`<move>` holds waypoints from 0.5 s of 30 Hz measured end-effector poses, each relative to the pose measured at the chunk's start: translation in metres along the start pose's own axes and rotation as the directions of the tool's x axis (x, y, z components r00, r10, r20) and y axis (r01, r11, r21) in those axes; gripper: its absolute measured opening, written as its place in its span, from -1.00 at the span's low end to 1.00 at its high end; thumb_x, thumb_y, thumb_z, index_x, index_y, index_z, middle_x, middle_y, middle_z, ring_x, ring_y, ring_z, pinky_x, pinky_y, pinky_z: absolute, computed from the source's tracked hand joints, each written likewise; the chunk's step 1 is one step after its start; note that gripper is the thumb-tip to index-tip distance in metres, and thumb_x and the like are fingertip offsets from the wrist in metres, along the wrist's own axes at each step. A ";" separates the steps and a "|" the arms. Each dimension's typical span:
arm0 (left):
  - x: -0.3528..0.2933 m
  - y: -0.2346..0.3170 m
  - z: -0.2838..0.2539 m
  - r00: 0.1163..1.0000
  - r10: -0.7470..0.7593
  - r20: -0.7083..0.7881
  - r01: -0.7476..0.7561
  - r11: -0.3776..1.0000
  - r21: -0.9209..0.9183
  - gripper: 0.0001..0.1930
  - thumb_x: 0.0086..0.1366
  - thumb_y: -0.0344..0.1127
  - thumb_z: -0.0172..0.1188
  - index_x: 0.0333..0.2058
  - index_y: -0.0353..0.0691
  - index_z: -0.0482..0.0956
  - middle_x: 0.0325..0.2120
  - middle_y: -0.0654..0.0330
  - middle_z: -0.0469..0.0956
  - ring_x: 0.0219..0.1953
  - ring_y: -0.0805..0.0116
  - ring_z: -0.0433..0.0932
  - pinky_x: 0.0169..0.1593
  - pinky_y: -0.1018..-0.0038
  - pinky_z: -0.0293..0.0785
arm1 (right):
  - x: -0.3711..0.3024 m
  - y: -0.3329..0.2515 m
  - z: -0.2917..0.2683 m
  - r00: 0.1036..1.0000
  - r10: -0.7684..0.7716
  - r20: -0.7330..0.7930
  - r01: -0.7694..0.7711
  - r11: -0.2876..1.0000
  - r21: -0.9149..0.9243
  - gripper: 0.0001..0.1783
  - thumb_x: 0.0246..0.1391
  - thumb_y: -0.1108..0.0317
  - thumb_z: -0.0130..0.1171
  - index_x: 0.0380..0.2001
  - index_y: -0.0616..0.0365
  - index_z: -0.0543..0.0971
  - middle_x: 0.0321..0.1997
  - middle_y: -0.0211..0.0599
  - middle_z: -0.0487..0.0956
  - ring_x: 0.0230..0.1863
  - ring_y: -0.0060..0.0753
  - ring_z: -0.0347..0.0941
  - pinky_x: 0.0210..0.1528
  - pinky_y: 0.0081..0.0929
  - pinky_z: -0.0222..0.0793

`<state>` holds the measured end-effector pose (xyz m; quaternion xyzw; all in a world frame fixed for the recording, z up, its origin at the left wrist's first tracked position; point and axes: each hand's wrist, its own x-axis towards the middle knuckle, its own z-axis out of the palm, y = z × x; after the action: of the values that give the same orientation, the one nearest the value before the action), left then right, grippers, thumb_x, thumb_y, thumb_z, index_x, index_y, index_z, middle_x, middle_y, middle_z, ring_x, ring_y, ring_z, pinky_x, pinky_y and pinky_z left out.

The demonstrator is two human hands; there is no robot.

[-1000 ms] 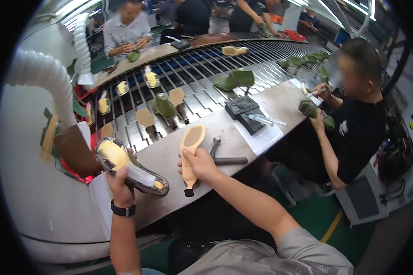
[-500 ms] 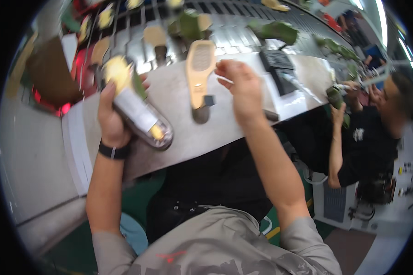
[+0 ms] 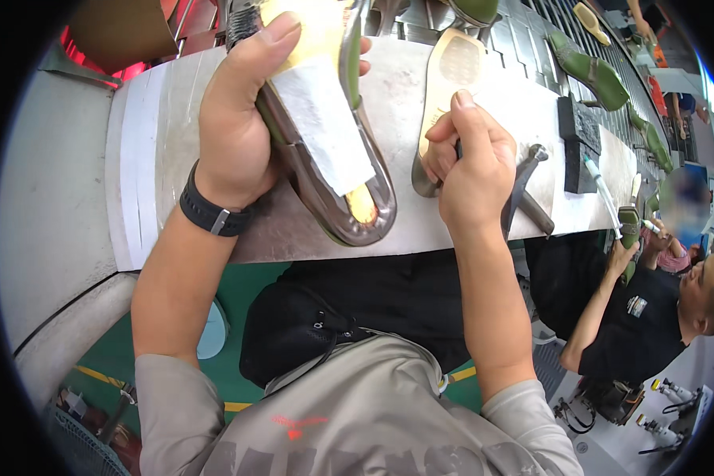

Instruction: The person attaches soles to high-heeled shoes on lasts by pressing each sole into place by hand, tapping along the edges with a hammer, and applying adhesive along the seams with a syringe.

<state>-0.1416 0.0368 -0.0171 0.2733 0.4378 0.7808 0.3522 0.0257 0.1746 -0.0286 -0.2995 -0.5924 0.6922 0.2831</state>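
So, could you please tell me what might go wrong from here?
The shoe, held by the left grip alone, might slip if tilted further. The hammer lies close to the right grip, its handle near the worktop's front edge, so a nudge could send it off.

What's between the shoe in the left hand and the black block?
From the shoe rightward to the black block, the head view shows the tan sole-shaped piece, the right hand partly covering it, then the hammer.

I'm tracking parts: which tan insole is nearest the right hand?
The insole on the worktable, beside the right hand: this near insole. The far insole lies on slats.
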 end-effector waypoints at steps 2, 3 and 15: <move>0.003 0.000 0.004 1.000 -0.022 0.015 0.022 1.000 0.012 -0.26 0.50 0.14 -0.11 0.28 -0.53 0.36 0.10 -0.31 0.56 0.09 -0.02 0.63 0.21 0.23 0.54 | 0.006 -0.002 0.002 0.999 0.036 -0.036 -0.035 0.999 0.020 -0.51 0.41 0.15 0.11 -0.58 0.23 0.50 -0.77 -0.55 0.26 -0.75 -0.69 0.06 -0.66 -0.57 -0.01; 0.006 0.001 0.009 0.999 -0.031 0.044 0.030 0.999 0.029 -0.25 0.50 0.14 -0.11 0.28 -0.53 0.36 0.10 -0.30 0.56 0.09 -0.01 0.63 0.22 0.23 0.54 | 0.010 -0.004 0.004 0.996 0.055 -0.074 -0.051 0.998 0.046 -0.51 0.40 0.18 0.14 -0.61 0.24 0.52 -0.76 -0.60 0.28 -0.76 -0.76 0.05 -0.69 -0.61 -0.07; 0.007 -0.039 0.007 0.995 -0.066 0.073 0.076 0.987 -0.140 -0.26 0.52 0.15 -0.07 0.38 -0.42 0.25 0.16 -0.18 0.52 0.12 0.08 0.58 0.25 0.22 0.46 | -0.113 -0.018 -0.078 0.995 0.050 0.081 -0.027 0.964 -0.264 -0.76 0.26 0.44 0.27 -0.05 0.23 0.51 0.08 0.08 0.55 0.17 -0.15 0.52 0.19 -0.33 0.43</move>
<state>-0.1286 0.0604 -0.0467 0.2582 0.3782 0.7872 0.4131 0.1598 0.1431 -0.0111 -0.3155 -0.6846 0.6255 0.2014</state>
